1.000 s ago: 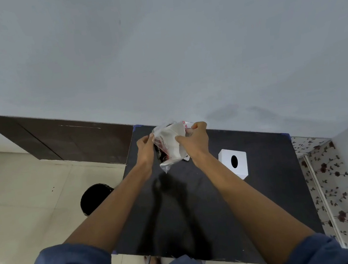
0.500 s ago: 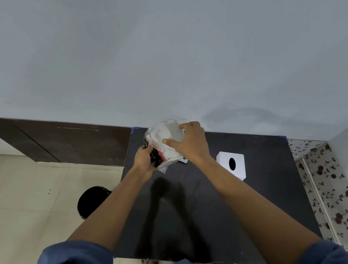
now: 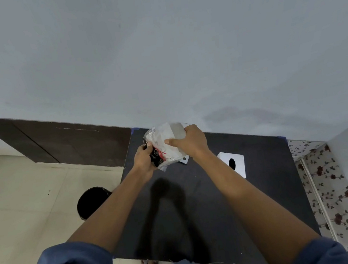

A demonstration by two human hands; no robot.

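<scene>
Above the far left part of a black table point(image 3: 211, 204) I hold a crinkled clear plastic packet point(image 3: 165, 141) with white, red and black contents. My left hand point(image 3: 143, 160) grips its lower left end, where the black and red part shows. My right hand point(image 3: 188, 141) grips the white upper right part from the side, thumb pointing left across it. Under the packet, a small white tag with a hole point(image 3: 184, 159) lies on the table.
A white square box point(image 3: 233, 163) with a black oval hole stands on the table right of my hands. A black round bin point(image 3: 92, 201) sits on the tiled floor to the left. A floral-patterned surface point(image 3: 333, 188) borders the table's right edge; a grey wall rises behind.
Both hands have carried the packet a little up and to the left, toward the table's far corner. The left hand has shifted lower on the packet, and the right hand covers more of it.
</scene>
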